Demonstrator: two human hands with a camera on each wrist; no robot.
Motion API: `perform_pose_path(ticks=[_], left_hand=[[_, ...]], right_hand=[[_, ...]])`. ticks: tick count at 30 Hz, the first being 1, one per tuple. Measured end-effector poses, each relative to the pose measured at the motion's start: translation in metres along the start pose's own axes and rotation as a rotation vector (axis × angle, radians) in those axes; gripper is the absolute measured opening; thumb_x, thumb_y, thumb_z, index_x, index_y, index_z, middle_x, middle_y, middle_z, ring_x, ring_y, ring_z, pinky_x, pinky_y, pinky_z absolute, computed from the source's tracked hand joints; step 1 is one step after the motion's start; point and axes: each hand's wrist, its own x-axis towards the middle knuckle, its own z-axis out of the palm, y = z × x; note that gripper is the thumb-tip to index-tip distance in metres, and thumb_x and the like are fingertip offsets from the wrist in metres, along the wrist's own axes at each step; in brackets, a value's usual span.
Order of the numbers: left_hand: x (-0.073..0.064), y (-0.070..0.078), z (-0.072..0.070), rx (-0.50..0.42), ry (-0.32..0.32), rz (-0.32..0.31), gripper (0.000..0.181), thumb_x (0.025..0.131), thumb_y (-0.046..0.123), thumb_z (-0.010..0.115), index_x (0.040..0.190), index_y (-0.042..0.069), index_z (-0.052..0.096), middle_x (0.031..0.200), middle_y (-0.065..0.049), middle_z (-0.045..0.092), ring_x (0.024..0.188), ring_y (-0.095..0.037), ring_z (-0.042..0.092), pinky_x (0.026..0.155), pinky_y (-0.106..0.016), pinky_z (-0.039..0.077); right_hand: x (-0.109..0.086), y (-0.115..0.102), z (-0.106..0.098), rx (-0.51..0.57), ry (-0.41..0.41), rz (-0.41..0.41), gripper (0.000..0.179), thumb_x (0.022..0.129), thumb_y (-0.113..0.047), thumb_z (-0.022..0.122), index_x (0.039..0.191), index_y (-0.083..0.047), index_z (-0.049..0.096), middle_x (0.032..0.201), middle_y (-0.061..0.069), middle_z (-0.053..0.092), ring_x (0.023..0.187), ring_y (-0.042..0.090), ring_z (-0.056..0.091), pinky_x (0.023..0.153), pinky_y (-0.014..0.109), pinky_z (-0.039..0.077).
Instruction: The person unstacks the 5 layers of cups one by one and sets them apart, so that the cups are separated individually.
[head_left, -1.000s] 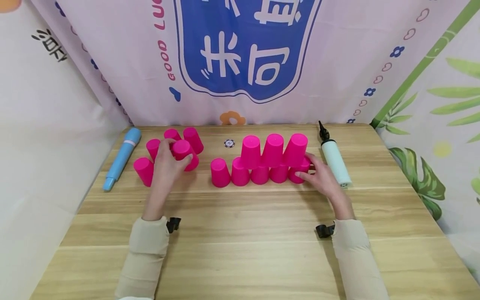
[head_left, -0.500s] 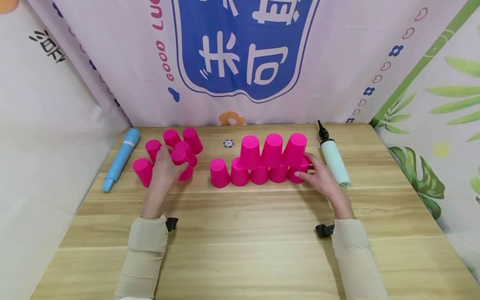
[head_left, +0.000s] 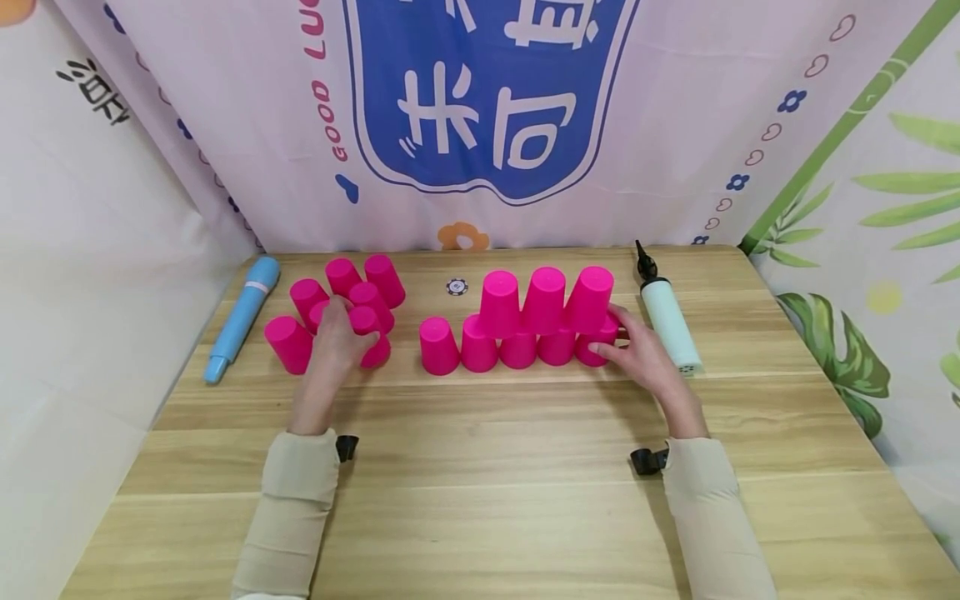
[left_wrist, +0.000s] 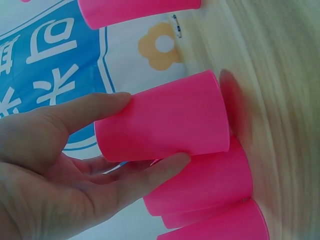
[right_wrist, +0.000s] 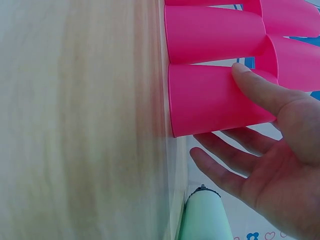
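Note:
Bright pink cups stand upside down on the wooden table (head_left: pixel 480 500). At the left cluster, my left hand (head_left: pixel 336 340) grips one pink cup (left_wrist: pixel 165 117) between thumb and fingers, its rim right by the tabletop. Other cups stand close around it, including a far cup (head_left: pixel 385 282) and a left cup (head_left: pixel 289 344). In the middle, a row of cups carries three more, such as the upper middle cup (head_left: pixel 543 300). My right hand (head_left: pixel 641 350) holds the row's right end cup (right_wrist: pixel 215 100), thumb on its near side and the other fingers loosely extended beyond it.
A light blue pump (head_left: pixel 243 318) lies at the left edge. A mint green pump (head_left: pixel 671 325) with a black nozzle lies right of my right hand. A small poker chip (head_left: pixel 457 287) sits between the groups. A printed cloth (head_left: pixel 480 208) hangs behind the table.
My left hand has lowered its cup in front of the cluster and shifted it slightly right. Another cup now shows behind that hand. My right hand and the stacked cups stay put.

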Motion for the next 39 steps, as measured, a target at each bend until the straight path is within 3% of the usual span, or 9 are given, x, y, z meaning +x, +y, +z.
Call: perform_pose_path(ticks=[9,15,18,23,28,34,39], left_hand=[[0.002,-0.001,0.007,0.02,-0.036,-0.015,0.058,0.086,0.008,0.068,0.126,-0.008,0.029,0.119,-0.028,0.041,0.111,-0.044,0.047,0.094,-0.053,0.045],[-0.001,0.001,-0.002,0.029,-0.079,-0.028,0.069,0.088,0.013,0.068,0.137,-0.009,0.025,0.131,-0.031,0.038,0.118,-0.045,0.044,0.097,-0.056,0.043],[-0.008,0.008,-0.011,0.05,-0.064,-0.02,0.075,0.087,0.017,0.069,0.142,-0.007,0.024,0.134,-0.03,0.036,0.118,-0.046,0.044,0.096,-0.059,0.043],[-0.022,0.031,-0.018,0.052,0.045,0.07,0.067,0.088,0.019,0.07,0.14,-0.003,0.033,0.132,-0.026,0.039,0.115,-0.043,0.047,0.092,-0.059,0.046],[-0.027,0.057,-0.006,-0.038,0.1,0.218,0.062,0.089,0.019,0.07,0.138,-0.002,0.037,0.133,-0.022,0.044,0.119,-0.037,0.047,0.095,-0.051,0.047],[-0.026,0.081,0.02,-0.281,0.052,0.349,0.065,0.088,0.023,0.071,0.139,0.002,0.037,0.136,-0.018,0.044,0.124,-0.033,0.047,0.096,-0.047,0.048],[-0.021,0.099,0.042,-0.367,0.028,0.386,0.07,0.086,0.025,0.073,0.142,0.005,0.035,0.137,-0.015,0.044,0.125,-0.03,0.047,0.097,-0.045,0.048]], right_hand=[[0.0,0.0,0.0,-0.002,0.0,0.004,0.073,0.088,-0.02,0.071,0.147,-0.004,0.032,0.136,0.022,0.049,0.117,0.042,0.053,0.096,0.052,0.045],[0.0,0.0,0.001,-0.004,-0.005,0.019,0.073,0.088,-0.019,0.071,0.148,-0.005,0.032,0.137,0.022,0.048,0.118,0.042,0.053,0.097,0.052,0.045],[0.0,-0.001,0.001,-0.007,-0.01,0.018,0.073,0.088,-0.02,0.071,0.148,-0.005,0.031,0.137,0.022,0.048,0.118,0.042,0.052,0.097,0.052,0.045],[0.0,0.0,0.0,-0.006,-0.013,0.034,0.074,0.089,-0.02,0.071,0.149,-0.006,0.03,0.138,0.021,0.047,0.118,0.041,0.052,0.096,0.051,0.046],[0.0,0.001,-0.001,0.003,-0.012,0.029,0.075,0.089,-0.02,0.071,0.149,-0.006,0.029,0.137,0.021,0.048,0.118,0.042,0.052,0.097,0.051,0.046],[0.0,0.002,0.0,0.003,-0.01,0.015,0.075,0.088,-0.023,0.072,0.148,-0.004,0.032,0.135,0.022,0.05,0.118,0.041,0.053,0.097,0.052,0.046],[0.0,0.002,0.0,0.004,-0.008,0.013,0.074,0.088,-0.022,0.072,0.148,-0.005,0.032,0.135,0.021,0.051,0.117,0.042,0.053,0.097,0.052,0.045]])
